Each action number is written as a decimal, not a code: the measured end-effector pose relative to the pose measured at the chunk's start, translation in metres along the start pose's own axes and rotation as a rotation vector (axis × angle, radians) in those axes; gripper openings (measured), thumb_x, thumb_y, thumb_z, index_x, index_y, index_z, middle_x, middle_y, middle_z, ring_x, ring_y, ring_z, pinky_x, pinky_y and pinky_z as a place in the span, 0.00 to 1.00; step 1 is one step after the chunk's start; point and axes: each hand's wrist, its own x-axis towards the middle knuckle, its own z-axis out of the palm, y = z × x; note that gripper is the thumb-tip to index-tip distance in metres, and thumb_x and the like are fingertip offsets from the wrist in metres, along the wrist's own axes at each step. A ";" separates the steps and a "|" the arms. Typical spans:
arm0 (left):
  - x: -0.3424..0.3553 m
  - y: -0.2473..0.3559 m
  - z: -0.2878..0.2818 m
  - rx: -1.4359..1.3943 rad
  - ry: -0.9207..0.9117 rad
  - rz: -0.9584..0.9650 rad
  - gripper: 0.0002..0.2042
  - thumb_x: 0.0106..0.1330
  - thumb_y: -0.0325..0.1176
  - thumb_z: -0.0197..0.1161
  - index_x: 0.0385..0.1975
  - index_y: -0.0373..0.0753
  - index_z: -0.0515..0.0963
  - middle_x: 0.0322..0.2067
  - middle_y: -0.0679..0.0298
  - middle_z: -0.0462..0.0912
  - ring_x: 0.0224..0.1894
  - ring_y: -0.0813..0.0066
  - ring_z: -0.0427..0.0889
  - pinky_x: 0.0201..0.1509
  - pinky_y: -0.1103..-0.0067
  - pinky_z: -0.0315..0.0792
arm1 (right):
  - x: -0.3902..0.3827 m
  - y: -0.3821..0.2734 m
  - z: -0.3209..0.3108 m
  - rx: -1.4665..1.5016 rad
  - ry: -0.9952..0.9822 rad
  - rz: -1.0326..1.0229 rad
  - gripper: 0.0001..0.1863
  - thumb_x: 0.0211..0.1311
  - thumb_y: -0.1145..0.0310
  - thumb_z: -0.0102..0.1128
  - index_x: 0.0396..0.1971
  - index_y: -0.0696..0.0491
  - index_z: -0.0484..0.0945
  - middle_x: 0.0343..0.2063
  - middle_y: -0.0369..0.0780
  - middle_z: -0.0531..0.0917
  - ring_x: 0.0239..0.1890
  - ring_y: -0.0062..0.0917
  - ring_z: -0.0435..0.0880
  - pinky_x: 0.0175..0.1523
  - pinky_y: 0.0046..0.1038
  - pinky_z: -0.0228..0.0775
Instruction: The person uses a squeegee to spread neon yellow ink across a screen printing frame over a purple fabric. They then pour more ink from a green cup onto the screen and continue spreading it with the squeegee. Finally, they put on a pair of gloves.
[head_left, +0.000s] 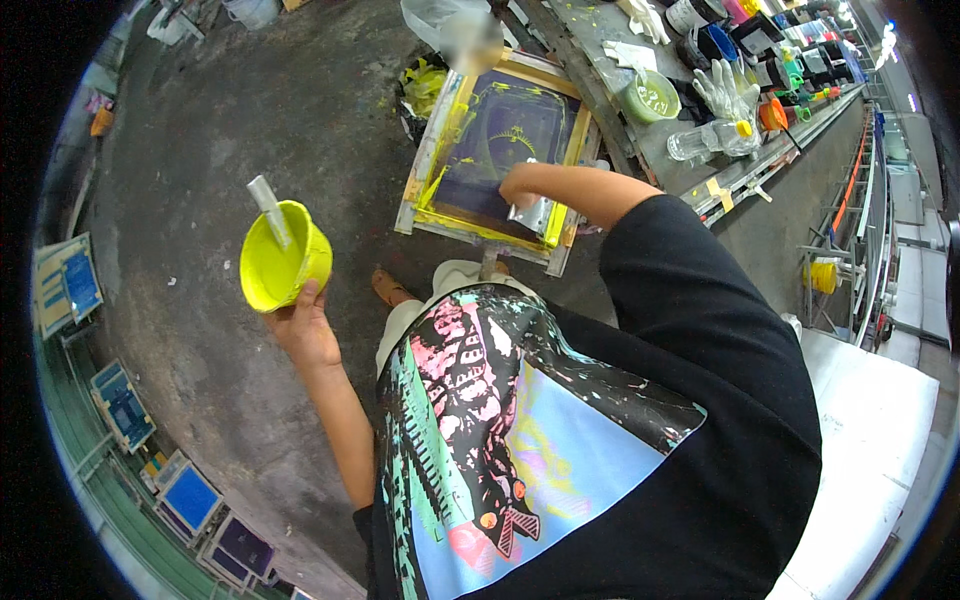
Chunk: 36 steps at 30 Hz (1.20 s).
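My left hand [307, 335] holds a yellow bowl [265, 282] of yellow ink from underneath, out to the left over the floor; a pale stick [262, 198] leans in it. My right hand [518, 188] grips a silvery tool [530, 216], probably a squeegee, at the lower right inside a wooden-framed screen [480, 130]. Yellow ink streaks the screen's borders and a curved design in its middle. My fingertips there are partly hidden.
A long bench [605, 90] at upper right carries gloves [715, 90], a green tub [650, 100], a plastic bottle [700, 142] and several pots. A bag of yellow waste [422, 92] is beside the screen. Framed screens [188, 490] lean along the left. A metal rack [840, 260] stands right.
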 end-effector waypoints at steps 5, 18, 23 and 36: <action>0.015 -0.029 0.029 -0.015 -0.226 -0.142 0.36 0.56 0.13 0.71 0.66 0.39 0.68 0.61 0.60 0.77 0.62 0.63 0.78 0.67 0.65 0.75 | -0.115 0.047 -0.055 0.299 0.158 -0.031 0.23 0.34 0.76 0.73 0.38 0.63 0.85 0.33 0.52 0.88 0.36 0.43 0.86 0.40 0.44 0.76; 0.038 -0.073 0.168 0.034 -0.561 -0.300 0.43 0.49 0.23 0.83 0.62 0.42 0.60 0.57 0.61 0.74 0.60 0.65 0.78 0.61 0.68 0.81 | -0.315 -0.072 -0.042 1.671 1.668 0.039 0.19 0.54 0.80 0.73 0.47 0.57 0.83 0.43 0.36 0.86 0.45 0.18 0.82 0.54 0.24 0.74; 0.034 -0.062 0.216 -0.074 -0.526 -0.315 0.42 0.48 0.23 0.83 0.60 0.44 0.61 0.56 0.62 0.77 0.58 0.66 0.81 0.53 0.68 0.84 | -0.313 -0.151 -0.068 1.014 2.193 0.095 0.21 0.55 0.85 0.68 0.51 0.57 0.84 0.51 0.41 0.86 0.56 0.28 0.82 0.62 0.29 0.72; 0.028 -0.003 0.225 -0.083 -0.446 0.076 0.37 0.49 0.13 0.77 0.59 0.39 0.65 0.54 0.62 0.77 0.57 0.70 0.80 0.59 0.76 0.80 | -0.338 -0.164 -0.064 0.297 2.081 0.474 0.24 0.47 0.84 0.59 0.44 0.47 0.89 0.45 0.35 0.88 0.48 0.32 0.81 0.58 0.34 0.65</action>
